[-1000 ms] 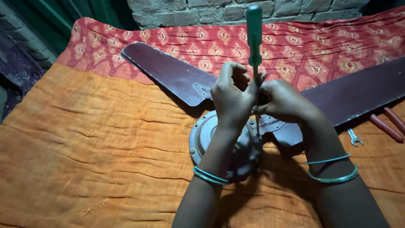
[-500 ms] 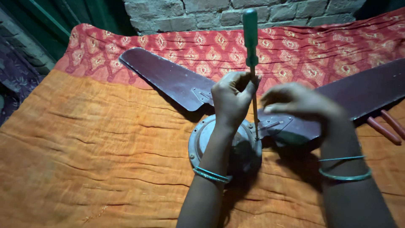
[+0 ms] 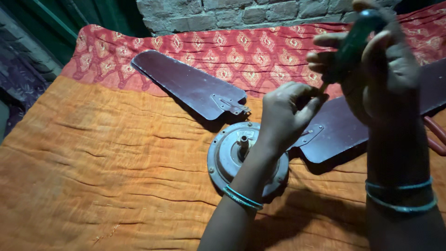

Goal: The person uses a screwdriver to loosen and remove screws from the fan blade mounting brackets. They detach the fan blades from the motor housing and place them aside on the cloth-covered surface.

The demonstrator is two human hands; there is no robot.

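Screwdriver (image 3: 349,49) is up in the air at top right, over the red cloth (image 3: 260,51). Long axis runs diagonal: green handle end points up-right, shaft points down-left toward the left hand (image 3: 284,116).

Right hand (image 3: 376,65) is wrapped around the handle, fingers curled over it. Left hand is closed in a pinch at the lower end of the shaft, thumb against fingertips. Can't tell if it's gripping the tip or a small part; the tip itself is hidden inside that pinch.

Most of the shaft is covered; only a short bit shows below the handle. Handle is blurred and partly behind the right fingers. It looks dark green, rounded, smooth.

Under the left hand sits the fan hub (image 3: 232,155), a grey round metal housing with a short centre stub, lying on the orange cloth (image 3: 93,153). Left forearm covers the hub's right part.

Left blade (image 3: 186,83), dark maroon, lies detached just above the hub, bracket end toward it. Right blade (image 3: 339,135) bracket reaches the hub edge; whether it's fastened is hidden by the hand. Its far end is cut off by the frame.

Red tool handles (image 3: 434,137) at right edge, mostly cut off.
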